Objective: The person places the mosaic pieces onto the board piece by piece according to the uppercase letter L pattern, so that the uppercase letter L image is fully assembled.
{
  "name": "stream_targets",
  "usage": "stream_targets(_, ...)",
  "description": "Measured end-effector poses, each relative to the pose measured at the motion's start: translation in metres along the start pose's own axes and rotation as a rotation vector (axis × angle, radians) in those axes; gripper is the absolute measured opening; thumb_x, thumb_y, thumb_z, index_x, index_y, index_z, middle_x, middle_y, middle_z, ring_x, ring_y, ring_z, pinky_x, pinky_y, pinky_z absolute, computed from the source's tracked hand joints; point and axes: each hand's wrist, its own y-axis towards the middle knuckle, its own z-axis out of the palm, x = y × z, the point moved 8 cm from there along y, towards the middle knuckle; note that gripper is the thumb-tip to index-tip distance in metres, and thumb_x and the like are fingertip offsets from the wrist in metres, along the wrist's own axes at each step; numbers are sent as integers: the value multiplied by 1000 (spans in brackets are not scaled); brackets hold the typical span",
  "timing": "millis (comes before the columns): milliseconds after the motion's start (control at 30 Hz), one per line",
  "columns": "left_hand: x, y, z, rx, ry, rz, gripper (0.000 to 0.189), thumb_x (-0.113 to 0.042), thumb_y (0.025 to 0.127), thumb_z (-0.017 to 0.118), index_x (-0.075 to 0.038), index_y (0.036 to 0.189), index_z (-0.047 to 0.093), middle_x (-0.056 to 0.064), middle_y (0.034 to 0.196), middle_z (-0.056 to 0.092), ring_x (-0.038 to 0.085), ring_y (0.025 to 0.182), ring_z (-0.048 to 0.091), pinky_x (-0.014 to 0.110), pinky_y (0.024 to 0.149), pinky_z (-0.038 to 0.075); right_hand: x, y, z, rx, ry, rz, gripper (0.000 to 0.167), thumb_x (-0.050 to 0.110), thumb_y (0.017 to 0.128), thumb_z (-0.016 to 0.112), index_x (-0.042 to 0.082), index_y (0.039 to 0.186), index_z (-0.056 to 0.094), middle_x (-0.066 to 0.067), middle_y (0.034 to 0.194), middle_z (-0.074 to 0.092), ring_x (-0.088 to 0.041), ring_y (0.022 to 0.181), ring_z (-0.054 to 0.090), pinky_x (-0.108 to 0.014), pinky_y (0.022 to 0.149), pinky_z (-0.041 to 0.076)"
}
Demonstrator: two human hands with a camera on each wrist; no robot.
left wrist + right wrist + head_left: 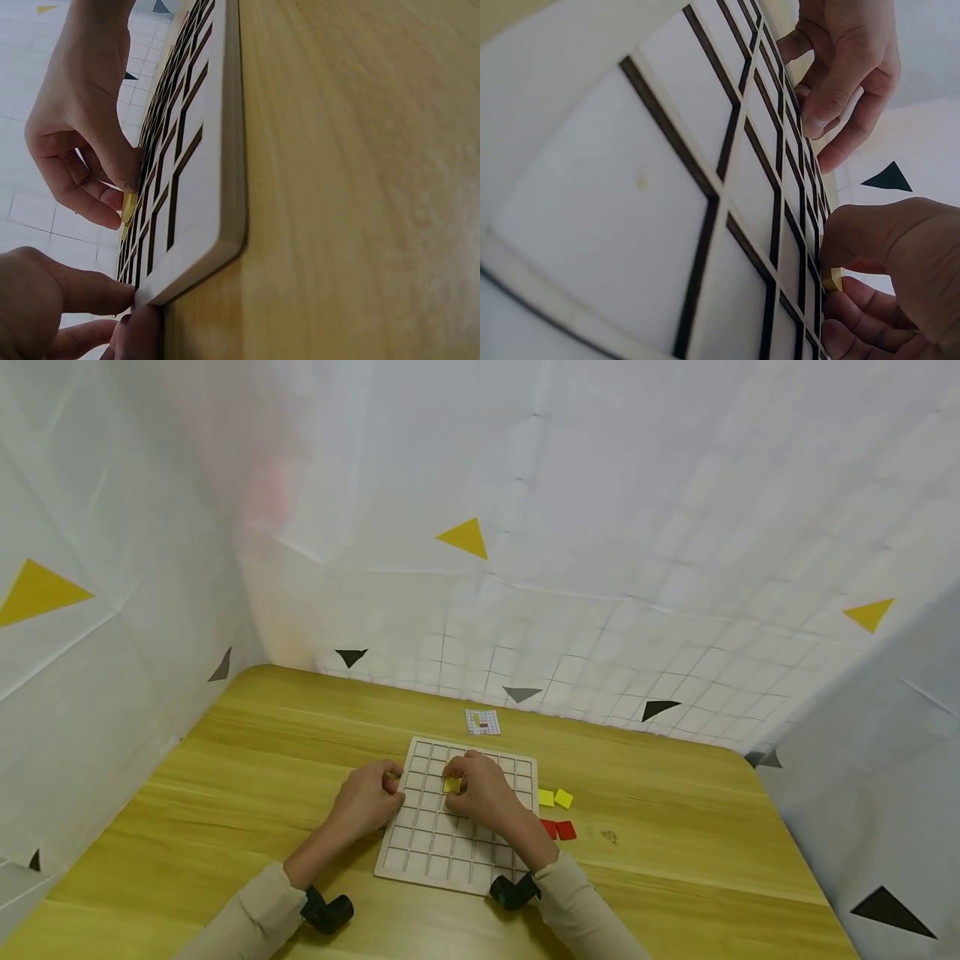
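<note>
A pale wooden grid board (420, 842) with square cells lies on the table, slightly turned. At its left edge my left hand (366, 797) pinches the rim; in the left wrist view the thumb of that left hand (45, 300) is on top near a rounded corner. My right hand (486, 789) is over the upper middle of the grid, thumb and fingers pinching a yellow square tile (452, 785). In the right wrist view a bit of that yellow tile (834, 280) shows under the fingertips. More yellow lies beside it, partly hidden by the fingers.
Right of the board lie two yellow tiles (563, 798) and two red tiles (566, 831), partly behind the right wrist. Beyond the board is a small printed grid card (482, 722). White sheeting (420, 602) with coloured triangles encloses the wooden table (675, 835).
</note>
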Motion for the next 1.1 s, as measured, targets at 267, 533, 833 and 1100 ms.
stream_targets(267, 0, 0, 1, -3, 1, 4, 29, -4, 82, 72, -2, 112, 70, 0, 82, 63, 15, 71, 56, 34, 62, 47, 0, -1, -1, -2, -6, 10, 23, 3, 78, 73, 8, 101, 75, -5, 89, 59, -11, 69, 51, -27, 60, 44)
stream_targets(533, 0, 0, 1, -1, 3, 7, 29, -5, 82, 72, -2, 111, 70, 0, 81, 61, 15, 70, 55, 34, 61, 46, 0, -4, -2, -3, 12, 2, 24, 6, 81, 74, 6, 105, 74, -8, 95, 61, -16, 75, 57, -28, 65, 48)
stream_targets(833, 2, -1, -1, -3, 8, 8, 29, -5, 82, 72, -3, 110, 70, 0, 80, 61, 16, 69, 54, 34, 61, 44, 6, -8, -5, 9, 28, 2, 25, 4, 83, 73, 5, 108, 72, -9, 98, 61, -20, 81, 61, -28, 66, 50)
stream_targets(1100, 1, 0, 0, 1, 14, 9, 30, -6, 83, 71, -2, 113, 69, 0, 81, 62, 16, 68, 54, 33, 60, 44, 7, -15, -12, 4, 18, 17, 25, 7, 84, 74, 6, 108, 72, -9, 100, 61, -23, 85, 64, -29, 69, 51)
